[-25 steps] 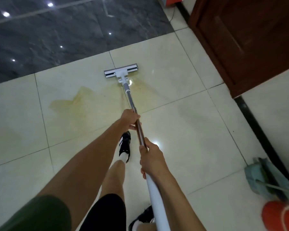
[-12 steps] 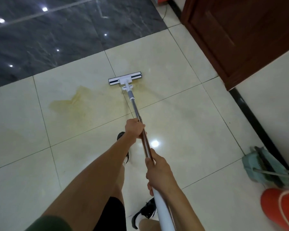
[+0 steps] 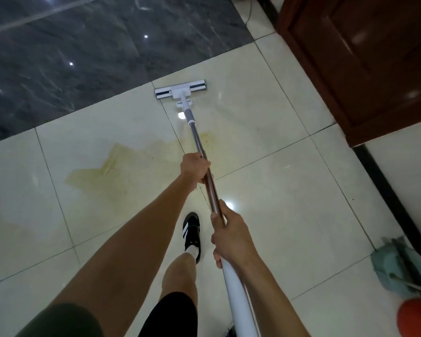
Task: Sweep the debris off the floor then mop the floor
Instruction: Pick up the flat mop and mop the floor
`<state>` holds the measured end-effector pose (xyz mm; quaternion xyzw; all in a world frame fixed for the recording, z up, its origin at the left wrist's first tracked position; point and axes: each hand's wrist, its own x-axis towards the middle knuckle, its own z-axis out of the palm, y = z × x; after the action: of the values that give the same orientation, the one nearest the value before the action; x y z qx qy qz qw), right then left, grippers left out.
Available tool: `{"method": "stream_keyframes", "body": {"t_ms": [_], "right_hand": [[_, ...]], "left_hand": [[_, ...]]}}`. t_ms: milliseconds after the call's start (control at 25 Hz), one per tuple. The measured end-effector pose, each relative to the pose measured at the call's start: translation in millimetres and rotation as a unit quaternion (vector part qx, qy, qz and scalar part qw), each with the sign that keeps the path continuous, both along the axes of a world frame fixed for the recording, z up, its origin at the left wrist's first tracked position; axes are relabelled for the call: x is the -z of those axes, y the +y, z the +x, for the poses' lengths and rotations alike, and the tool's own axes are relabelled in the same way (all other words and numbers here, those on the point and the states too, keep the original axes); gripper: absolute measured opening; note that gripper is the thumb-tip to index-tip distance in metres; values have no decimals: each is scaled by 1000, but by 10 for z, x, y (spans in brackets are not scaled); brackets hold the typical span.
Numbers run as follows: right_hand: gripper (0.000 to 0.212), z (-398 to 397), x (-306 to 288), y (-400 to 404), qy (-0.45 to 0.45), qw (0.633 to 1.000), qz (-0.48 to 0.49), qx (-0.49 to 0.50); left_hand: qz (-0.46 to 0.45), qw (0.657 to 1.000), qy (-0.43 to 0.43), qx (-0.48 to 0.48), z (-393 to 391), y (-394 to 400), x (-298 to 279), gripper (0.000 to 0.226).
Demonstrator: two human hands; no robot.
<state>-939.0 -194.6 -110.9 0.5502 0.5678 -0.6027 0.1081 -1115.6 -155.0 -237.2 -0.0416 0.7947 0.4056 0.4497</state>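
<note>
A flat mop lies with its white head (image 3: 180, 90) on the cream tile floor (image 3: 289, 203), just short of the dark marble strip. Its metal pole (image 3: 199, 144) runs back toward me and ends in a white grip. My left hand (image 3: 195, 167) grips the pole near its middle. My right hand (image 3: 230, 235) holds the pole lower down, where the metal meets the white grip. A yellowish wet stain (image 3: 112, 171) spreads over the tiles to the left of the pole, behind the mop head.
A dark wooden door (image 3: 365, 57) stands at the upper right. A black skirting strip (image 3: 384, 190) runs along the right wall. A teal dustpan and broom (image 3: 399, 266) and an orange object (image 3: 416, 317) lie at the lower right. My foot in a black shoe (image 3: 192, 232) is under the pole.
The mop head has slid forward past the stain toward the dark marble strip. Both hands moved forward with the pole, keeping their hold.
</note>
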Motion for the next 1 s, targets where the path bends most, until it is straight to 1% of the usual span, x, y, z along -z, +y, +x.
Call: {"method": "stream_keyframes", "body": {"t_ms": [120, 200, 280, 360, 440, 560, 680, 880, 1000], "right_hand": [[41, -779, 112, 508, 7, 1000, 2, 17], [38, -1122, 96, 770, 13, 1000, -1, 28], [33, -1253, 52, 909, 18, 999, -6, 33], [33, -1230, 0, 888, 16, 999, -18, 38], [37, -1158, -47, 761, 2, 999, -15, 31], [40, -1070, -113, 580, -5, 999, -21, 38], [38, -801, -228, 340, 2, 998, -34, 45], [36, 184, -278, -308, 7, 1000, -6, 6], [34, 1040, -331, -820, -3, 1000, -14, -1]], "left_hand": [[3, 1000, 1, 9, -781, 516, -8, 9], [17, 1000, -4, 9, -1151, 763, -55, 8], [31, 999, -13, 14, -1308, 870, -76, 10], [27, 999, -19, 42, -1277, 852, -59, 9], [11, 999, -15, 43, -1172, 750, -37, 6], [6, 1000, -8, 26, -1049, 576, -69, 14], [11, 999, -14, 45, -783, 313, -131, 20], [4, 997, -22, 78, 179, -344, -126, 22], [9, 995, -32, 89, 1001, -875, -117, 24]]}}
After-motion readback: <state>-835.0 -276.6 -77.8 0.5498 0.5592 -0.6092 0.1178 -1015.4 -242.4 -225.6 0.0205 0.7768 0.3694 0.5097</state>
